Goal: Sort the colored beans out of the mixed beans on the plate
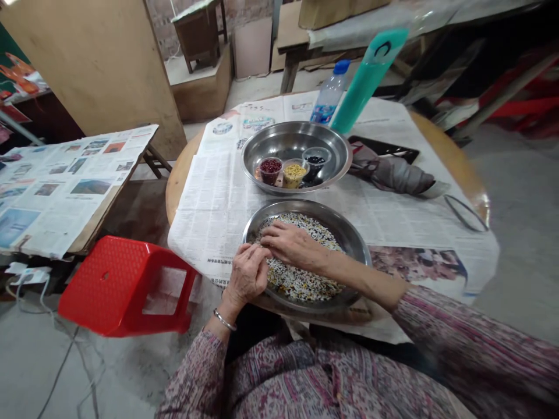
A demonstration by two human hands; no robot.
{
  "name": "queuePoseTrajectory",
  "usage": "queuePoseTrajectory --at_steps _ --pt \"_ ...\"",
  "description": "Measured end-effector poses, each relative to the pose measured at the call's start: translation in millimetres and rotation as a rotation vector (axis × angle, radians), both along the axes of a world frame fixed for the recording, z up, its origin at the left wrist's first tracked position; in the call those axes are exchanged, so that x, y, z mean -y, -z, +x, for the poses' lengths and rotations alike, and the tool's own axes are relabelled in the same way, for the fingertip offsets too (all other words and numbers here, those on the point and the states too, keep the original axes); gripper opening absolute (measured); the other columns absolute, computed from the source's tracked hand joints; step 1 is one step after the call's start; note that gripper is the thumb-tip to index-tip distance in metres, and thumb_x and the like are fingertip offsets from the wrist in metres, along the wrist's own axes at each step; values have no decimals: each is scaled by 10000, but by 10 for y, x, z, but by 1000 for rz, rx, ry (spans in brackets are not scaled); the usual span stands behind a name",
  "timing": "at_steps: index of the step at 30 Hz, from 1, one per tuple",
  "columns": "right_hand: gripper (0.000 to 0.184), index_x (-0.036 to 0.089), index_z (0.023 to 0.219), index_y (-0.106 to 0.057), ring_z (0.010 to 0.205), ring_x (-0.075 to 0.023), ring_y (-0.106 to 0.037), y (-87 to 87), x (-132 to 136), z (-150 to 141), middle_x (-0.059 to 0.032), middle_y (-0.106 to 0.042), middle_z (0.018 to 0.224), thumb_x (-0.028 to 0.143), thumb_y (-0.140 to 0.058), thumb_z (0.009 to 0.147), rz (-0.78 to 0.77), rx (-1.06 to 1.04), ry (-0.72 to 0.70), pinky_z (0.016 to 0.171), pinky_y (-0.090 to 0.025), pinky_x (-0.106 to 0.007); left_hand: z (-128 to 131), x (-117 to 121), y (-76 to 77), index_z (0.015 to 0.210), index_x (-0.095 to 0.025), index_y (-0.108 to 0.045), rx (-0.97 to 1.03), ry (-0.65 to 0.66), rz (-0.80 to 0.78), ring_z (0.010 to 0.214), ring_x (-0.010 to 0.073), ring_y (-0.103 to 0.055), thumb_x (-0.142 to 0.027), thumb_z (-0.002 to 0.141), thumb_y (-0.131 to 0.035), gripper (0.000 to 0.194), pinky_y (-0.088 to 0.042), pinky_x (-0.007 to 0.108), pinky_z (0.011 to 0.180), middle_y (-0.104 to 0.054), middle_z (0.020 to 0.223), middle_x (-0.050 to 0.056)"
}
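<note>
Left hand (248, 270), right hand (290, 241) low at mixed grains (305, 282) | fingers bunched, clamp can't tell | basin (357, 250) wall likely contains spills | cups (292, 179) apparently keep beans (271, 165) sorted

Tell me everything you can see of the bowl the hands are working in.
The near bowl is round, wide and shallow, shiny and silvery like steel. It sits upright on newspaper, close to the table's near edge. White, black and yellow bits cover much of its inside. The right hand reaches in; the left hand is at its left side.
</note>
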State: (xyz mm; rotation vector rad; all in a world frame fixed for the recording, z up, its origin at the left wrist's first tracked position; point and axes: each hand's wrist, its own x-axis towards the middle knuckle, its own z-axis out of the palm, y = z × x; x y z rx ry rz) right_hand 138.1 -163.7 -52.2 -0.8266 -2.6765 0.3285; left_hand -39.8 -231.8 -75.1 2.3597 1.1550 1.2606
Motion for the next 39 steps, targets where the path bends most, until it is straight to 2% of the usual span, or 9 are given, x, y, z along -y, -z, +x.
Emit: queuePoseTrajectory --at_steps 5,10,14,17,21,27,30,34,39 --pt "196 191 938 -699 942 -242 -584 50 -217 364 -111 -672 984 195 -503 943 67 119 160 816 -485 -382 0 -3 3 942 -185 -556 1 7 20 752 176 -586 -43 909 -405 210 -454 355 828 -645 830 27" --pt "224 200 1015 -684 866 -197 -615 72 94 796 -88 -658 966 167 -471 950 -29 53 120 761 -508 -330 10 6 -17 933 -189 -557 5 0 14 754 170 -598 -48 914 -410 205 -461 352 843 -646 826 22" --pt "239 198 1157 -650 1000 -193 -617 -33 534 643 -103 -656 1132 261 -484 998 -62 -43 -42 848 -526 -340 12 15 -25 937 -187 -559 -2 -1 12 768 176 -602 -48 918 -407 207 -462 359 852 -651 827 27" --pt "186 226 1076 -677 1014 -218 -585 -52 665 373 -88 -659 1128 259 -523 977 0 37 -144 870 -511 -395 7 18 -17 938 -189 -560 -18 -4 -3 763 179 -602 -54 922 -407 204 -464 366 848 -652 828 28" --pt "179 220 993 -693 1014 -227 -570 37 429 245 -95 -673 1115 190 -520 958 132 43 -97 848 -499 -390 4 19 -7 945 -190 -560 -9 -7 17 766 183 -605 -48 910 -412 208 -468 365 839 -652 829 30" --pt "241 199 1013 -699 1015 -254 -597 82 16 638 -122 -675 1098 127 -486 928 196 51 215 844 -533 -395 12 27 -8 930 -195 -546 13 -8 16 753 179 -602 -23 881 -419 219 -463 361 832 -655 825 23" --pt "240 204 1065 -683 953 -233 -642 61 179 834 -112 -674 1053 202 -463 970 106 4 293 821 -554 -374 15 34 -5 938 -194 -544 18 -7 6 753 179 -601 -23 875 -420 220 -463 368 841 -654 827 24" --pt "286 225 1240 -615 919 -196 -673 42 602 872 -97 -666 1104 322 -507 993 -129 -2 144 786 -564 -330 17 42 -14 940 -193 -552 7 -9 -14 739 176 -595 -30 878 -423 217 -462 367 835 -646 807 19" --pt "221 232 1046 -661 796 -163 -659 44 576 708 -54 -668 913 192 -452 985 -184 -4 44 701 -539 -284 16 46 -22 918 -191 -560 -3 -5 -21 739 174 -602 -44 877 -430 201 -461 365 829 -648 801 19"
